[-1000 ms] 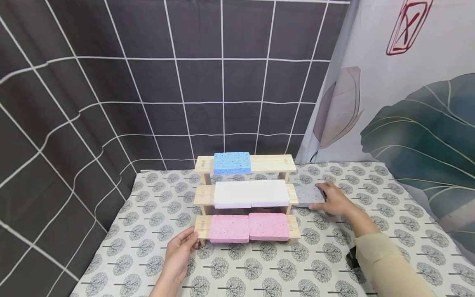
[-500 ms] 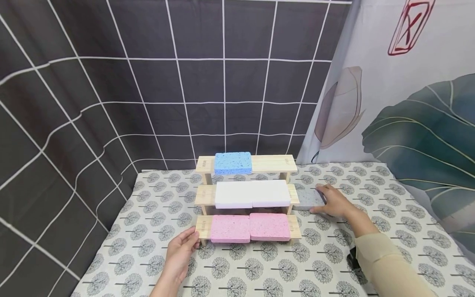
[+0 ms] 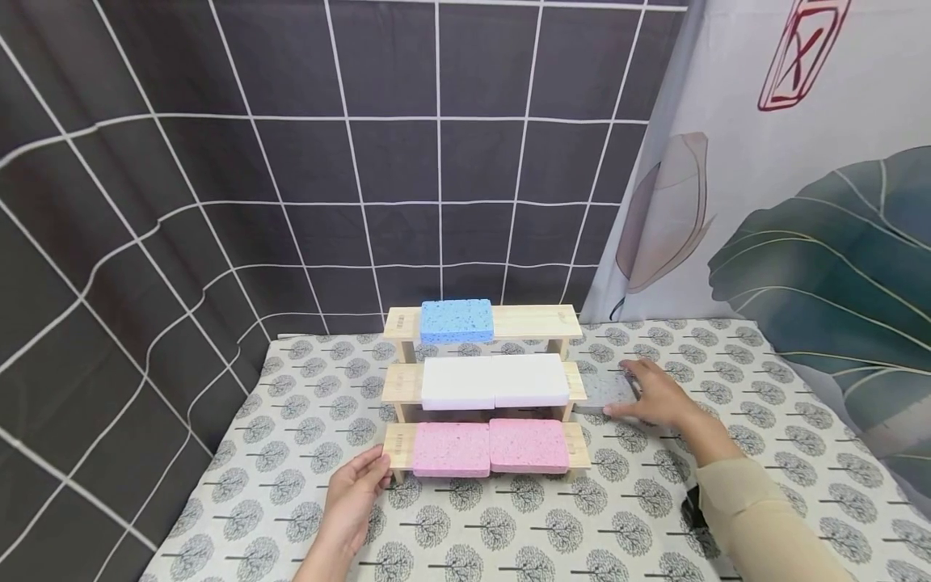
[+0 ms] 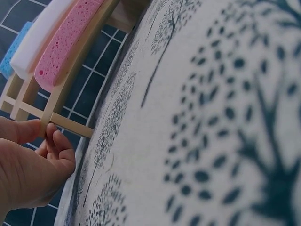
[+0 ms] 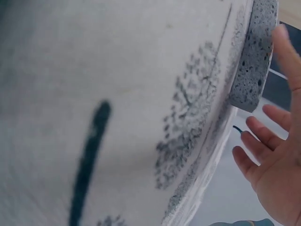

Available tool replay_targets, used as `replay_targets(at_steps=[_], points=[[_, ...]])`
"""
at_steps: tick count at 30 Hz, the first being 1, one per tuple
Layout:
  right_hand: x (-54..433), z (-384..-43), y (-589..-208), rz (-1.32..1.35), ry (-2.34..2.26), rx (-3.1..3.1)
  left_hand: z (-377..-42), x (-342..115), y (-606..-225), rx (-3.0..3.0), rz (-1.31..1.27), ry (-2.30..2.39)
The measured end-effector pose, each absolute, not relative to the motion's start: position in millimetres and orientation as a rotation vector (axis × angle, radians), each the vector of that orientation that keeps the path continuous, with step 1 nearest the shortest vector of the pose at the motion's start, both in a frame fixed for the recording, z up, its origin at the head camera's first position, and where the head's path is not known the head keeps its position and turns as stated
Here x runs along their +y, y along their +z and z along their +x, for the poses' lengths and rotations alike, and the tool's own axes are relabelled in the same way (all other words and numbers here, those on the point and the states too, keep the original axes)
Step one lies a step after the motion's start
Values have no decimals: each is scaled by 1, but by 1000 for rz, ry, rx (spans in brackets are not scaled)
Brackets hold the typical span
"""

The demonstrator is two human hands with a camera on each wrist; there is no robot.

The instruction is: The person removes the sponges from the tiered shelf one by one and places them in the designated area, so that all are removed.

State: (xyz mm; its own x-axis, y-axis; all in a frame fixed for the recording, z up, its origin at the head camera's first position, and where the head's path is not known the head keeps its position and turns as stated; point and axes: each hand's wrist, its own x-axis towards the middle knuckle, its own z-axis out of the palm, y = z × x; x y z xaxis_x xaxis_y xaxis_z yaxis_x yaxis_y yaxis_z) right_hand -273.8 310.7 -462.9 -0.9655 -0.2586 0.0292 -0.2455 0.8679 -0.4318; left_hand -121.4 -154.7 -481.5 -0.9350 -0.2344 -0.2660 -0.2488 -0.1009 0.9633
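Observation:
A three-tier wooden shelf [image 3: 396,380] stands mid-table. My left hand [image 3: 355,489] pinches the left end of its lowest board between thumb and fingers; the left wrist view shows the thumb above and fingers underneath. Two pink sponges [image 3: 452,449] lie on that board, two white sponges [image 3: 458,381] fill most of the middle one, and a blue sponge [image 3: 456,320] is on the left half of the top board. Right of the shelf, a grey sponge [image 3: 602,390] lies flat on the cloth. My right hand [image 3: 658,394] is beside it, fingers spread, thumb close to its near edge.
A pale cloth with tree prints [image 3: 291,477] covers the table. Behind and at the left hangs a dark curtain with white grid lines [image 3: 385,162]. On the right is a light curtain with leaf patterns [image 3: 822,259].
The grey sponge has come down flat onto the cloth beside the shelf. My right fingers have loosened and spread from it. The left hand stays on the lowest board.

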Motion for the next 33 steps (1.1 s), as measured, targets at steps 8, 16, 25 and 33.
replay_targets(at_steps=[8,16,25,33], points=[[309,-272,-443,-458,-893,3044,-122,-156,-483,2102,-567,2243],[300,-269,-421,-574,-1111,3060,-122,-156,-481,2101,-573,2242],[280,-268,-395,-673,-1268,3068,-121,-156,-481,2092,-582,2248],[264,-261,-374,-747,-1310,3058,-121,-156,-480,2098,-564,2233]])
